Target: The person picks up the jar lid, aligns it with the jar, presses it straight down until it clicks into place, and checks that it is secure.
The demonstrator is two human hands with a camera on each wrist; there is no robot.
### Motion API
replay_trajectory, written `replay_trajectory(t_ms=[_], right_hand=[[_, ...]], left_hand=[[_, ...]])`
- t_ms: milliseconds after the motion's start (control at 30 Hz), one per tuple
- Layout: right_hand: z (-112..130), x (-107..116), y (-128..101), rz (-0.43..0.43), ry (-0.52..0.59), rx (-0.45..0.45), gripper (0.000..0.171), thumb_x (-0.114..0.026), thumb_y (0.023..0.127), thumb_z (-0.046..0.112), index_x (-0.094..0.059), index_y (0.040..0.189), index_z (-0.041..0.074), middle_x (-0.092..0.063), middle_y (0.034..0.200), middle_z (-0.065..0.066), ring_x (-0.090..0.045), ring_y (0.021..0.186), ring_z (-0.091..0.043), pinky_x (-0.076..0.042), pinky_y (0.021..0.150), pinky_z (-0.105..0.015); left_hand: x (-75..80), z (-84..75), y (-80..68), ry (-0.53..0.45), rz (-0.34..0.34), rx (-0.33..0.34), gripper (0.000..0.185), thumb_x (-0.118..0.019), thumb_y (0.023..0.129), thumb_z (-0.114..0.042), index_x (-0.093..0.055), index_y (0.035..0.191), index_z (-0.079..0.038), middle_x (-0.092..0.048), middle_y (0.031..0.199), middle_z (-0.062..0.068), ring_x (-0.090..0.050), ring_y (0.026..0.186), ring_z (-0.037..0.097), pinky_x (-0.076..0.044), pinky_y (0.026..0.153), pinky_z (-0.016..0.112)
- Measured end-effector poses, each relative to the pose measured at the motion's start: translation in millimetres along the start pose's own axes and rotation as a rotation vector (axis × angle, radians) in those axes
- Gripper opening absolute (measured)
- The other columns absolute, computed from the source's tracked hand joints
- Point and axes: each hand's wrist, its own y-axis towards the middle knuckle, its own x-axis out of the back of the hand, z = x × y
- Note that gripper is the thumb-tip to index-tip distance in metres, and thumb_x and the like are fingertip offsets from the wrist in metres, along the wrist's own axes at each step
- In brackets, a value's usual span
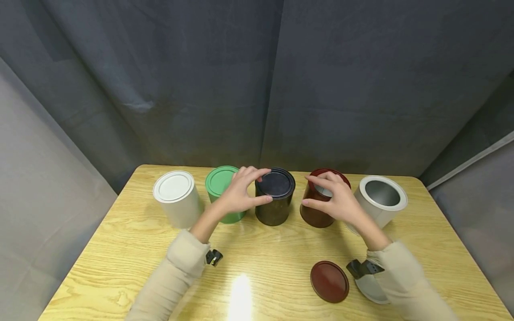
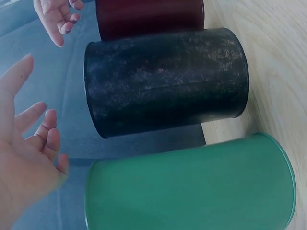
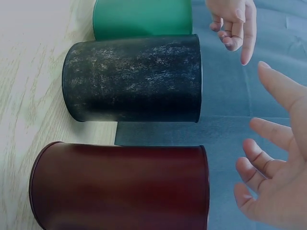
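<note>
Five cans stand in a row on the wooden table (image 1: 132, 249): a lidded white can (image 1: 176, 199), a lidded green can (image 1: 220, 187), a lidded black can (image 1: 276, 198), an open dark red can (image 1: 315, 214) and an open grey can (image 1: 381, 200). My left hand (image 1: 241, 194) hovers at the black can's (image 2: 168, 81) top edge with its fingers spread; the left wrist view shows this hand (image 2: 29, 158) apart from the can. My right hand (image 1: 333, 198) hovers over the red can's (image 3: 120, 187) rim, its fingers (image 3: 259, 163) loose and holding nothing.
A dark red lid (image 1: 329, 281) lies flat near the table's front. A grey lid (image 1: 371, 290) lies beside it, partly under my right sleeve. Grey curtains close in the back and both sides of the table.
</note>
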Motion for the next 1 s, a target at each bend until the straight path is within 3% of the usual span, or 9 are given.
replay_trajectory(t_ms=[267, 533, 1000], right_hand=[[2, 9, -15, -0.011, 0.033, -0.007, 0.058, -0.078, 0.072, 0.024, -0.057, 0.123, 0.004, -0.052, 0.104, -0.01, -0.045, 0.094, -0.026, -0.035, 0.076, -0.041], [1, 17, -28, -0.042, 0.025, 0.039, 0.056, -0.078, 0.07, 0.02, -0.059, 0.121, 0.003, -0.052, 0.101, -0.008, -0.045, 0.084, -0.018, -0.038, 0.064, -0.028], [-4, 28, -47, -0.109, 0.015, 0.09, 0.061, -0.083, 0.062, 0.015, -0.062, 0.118, 0.01, -0.052, 0.102, -0.004, -0.042, 0.092, -0.013, -0.031, 0.077, -0.038]], left_hand=[[-2.6, -9.5, -6.0, -0.042, -0.003, -0.042, 0.064, -0.075, 0.072, -0.032, -0.051, 0.128, -0.013, -0.054, 0.095, 0.008, -0.042, 0.097, 0.018, -0.03, 0.08, 0.039], [-5.0, -17.0, -10.2, -0.063, 0.002, -0.072, 0.067, -0.075, 0.072, -0.031, -0.049, 0.13, -0.011, -0.054, 0.095, 0.008, -0.042, 0.094, 0.018, -0.029, 0.078, 0.037], [-17.0, -26.3, -18.5, -0.095, 0.006, -0.152, 0.073, -0.076, 0.072, -0.031, -0.044, 0.134, -0.011, -0.052, 0.094, 0.008, -0.041, 0.091, 0.018, -0.028, 0.08, 0.037]])
